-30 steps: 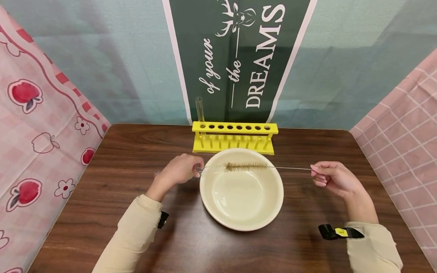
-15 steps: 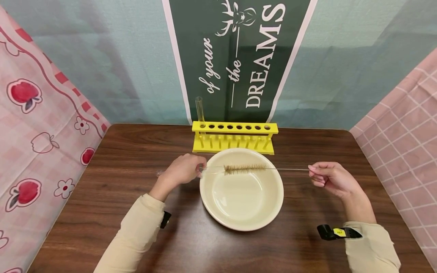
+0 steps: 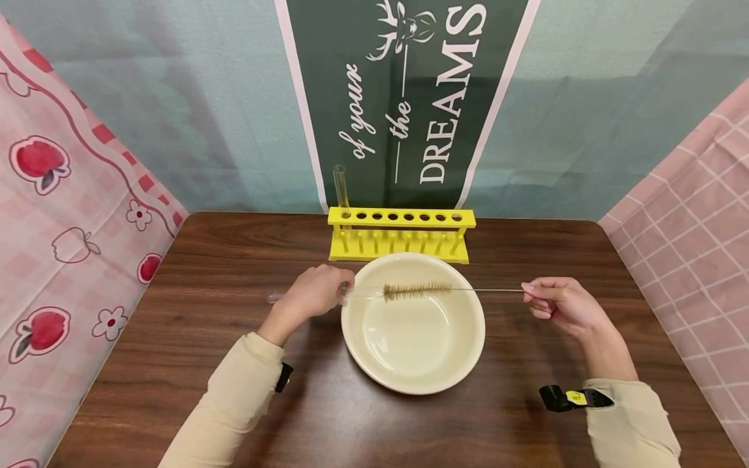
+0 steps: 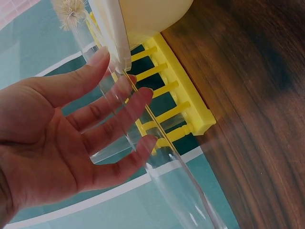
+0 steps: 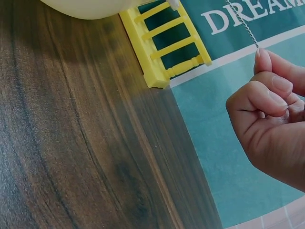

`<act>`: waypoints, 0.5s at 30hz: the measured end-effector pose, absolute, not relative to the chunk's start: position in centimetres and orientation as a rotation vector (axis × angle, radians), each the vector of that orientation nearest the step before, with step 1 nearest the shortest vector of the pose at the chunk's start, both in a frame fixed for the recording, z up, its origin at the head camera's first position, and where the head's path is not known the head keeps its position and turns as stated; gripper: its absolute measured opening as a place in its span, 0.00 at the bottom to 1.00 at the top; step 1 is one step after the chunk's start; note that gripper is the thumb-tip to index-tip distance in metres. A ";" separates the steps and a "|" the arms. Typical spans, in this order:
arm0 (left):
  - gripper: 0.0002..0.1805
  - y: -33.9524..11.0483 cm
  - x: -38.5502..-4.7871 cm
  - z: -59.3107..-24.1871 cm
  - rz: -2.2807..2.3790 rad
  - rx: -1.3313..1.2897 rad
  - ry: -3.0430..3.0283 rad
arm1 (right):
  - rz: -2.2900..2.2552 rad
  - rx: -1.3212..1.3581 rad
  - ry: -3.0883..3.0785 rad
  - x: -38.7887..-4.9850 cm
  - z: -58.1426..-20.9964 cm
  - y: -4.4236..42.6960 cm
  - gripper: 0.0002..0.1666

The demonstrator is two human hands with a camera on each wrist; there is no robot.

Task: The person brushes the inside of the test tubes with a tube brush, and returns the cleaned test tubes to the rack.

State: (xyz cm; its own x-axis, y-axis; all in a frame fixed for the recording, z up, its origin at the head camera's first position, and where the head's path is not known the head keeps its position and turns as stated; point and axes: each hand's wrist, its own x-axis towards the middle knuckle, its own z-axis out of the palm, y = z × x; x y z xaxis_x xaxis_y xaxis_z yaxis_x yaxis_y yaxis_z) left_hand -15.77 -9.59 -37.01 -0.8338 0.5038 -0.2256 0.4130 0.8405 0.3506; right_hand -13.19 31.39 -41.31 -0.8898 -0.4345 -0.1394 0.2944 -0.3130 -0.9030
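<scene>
In the head view my left hand (image 3: 318, 290) grips a clear glass test tube (image 3: 366, 292), held level across the left rim of a cream bowl (image 3: 412, 383). The tube's rounded end pokes out behind the wrist. My right hand (image 3: 564, 304) pinches the thin twisted-wire handle of a test tube brush (image 3: 417, 290), which lies level above the bowl. Its tan bristles meet the tube's mouth; whether the tip is inside, I cannot tell. The left wrist view shows the thumb and fingers around the tube (image 4: 167, 183), with bristles (image 4: 69, 13) at its far end.
Behind the bowl stands a yellow test tube rack (image 3: 401, 218), with another glass tube (image 3: 341, 188) upright in its leftmost hole. The dark wooden table (image 3: 503, 416) meets a cloth backdrop at the back, with patterned pink cloths at both sides.
My right hand has shifted slightly left with the brush. My left hand has moved a little to the right with the tube, mostly in the first half second.
</scene>
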 end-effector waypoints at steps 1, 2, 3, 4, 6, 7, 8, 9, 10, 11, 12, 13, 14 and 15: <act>0.07 -9.6 -15.8 -37.0 0.418 0.688 2.705 | -2.223 -0.173 1.508 -13.2 -41.3 31.3 0.20; 0.07 -9.5 -15.8 -37.0 0.422 0.683 2.701 | -2.222 -0.164 1.520 -13.2 -41.3 31.3 0.19; 0.07 -9.5 -15.8 -36.9 0.423 0.680 2.697 | -2.220 -0.157 1.531 -13.2 -41.3 31.2 0.19; 0.07 -9.5 -15.8 -36.9 0.425 0.677 2.695 | -2.217 -0.150 1.543 -13.2 -41.3 31.2 0.19; 0.06 -9.5 -15.8 -36.9 0.428 0.683 2.693 | -2.215 -0.134 1.557 -13.2 -41.2 31.1 0.19; 0.06 -9.4 -15.8 -36.9 0.428 0.685 2.693 | -2.214 -0.128 1.562 -13.2 -41.2 31.1 0.19; 0.07 -9.4 -15.9 -36.9 0.429 0.688 2.693 | -2.212 -0.121 1.567 -13.2 -41.2 31.0 0.19; 0.07 -9.4 -15.9 -36.9 0.431 0.691 2.694 | -2.211 -0.116 1.572 -13.2 -41.2 31.0 0.20; 0.07 -9.4 -15.9 -36.9 0.434 0.694 2.694 | -2.210 -0.110 1.577 -13.2 -41.2 30.9 0.20; 0.08 -9.4 -15.9 -36.9 0.436 0.697 2.694 | -2.208 -0.105 1.583 -13.2 -41.2 30.9 0.20; 0.08 -9.3 -15.9 -36.9 0.440 0.697 2.697 | -2.207 -0.100 1.593 -13.2 -41.2 30.8 0.20; 0.08 -9.3 -15.9 -36.9 0.442 0.696 2.699 | -2.202 -0.093 1.605 -13.2 -41.2 30.8 0.20; 0.09 -9.3 -15.9 -36.9 0.445 0.698 2.702 | -2.194 -0.088 1.619 -13.2 -41.2 30.7 0.20; 0.09 -9.3 -15.9 -36.9 0.452 0.696 2.702 | -2.183 -0.082 1.635 -13.3 -41.2 30.6 0.20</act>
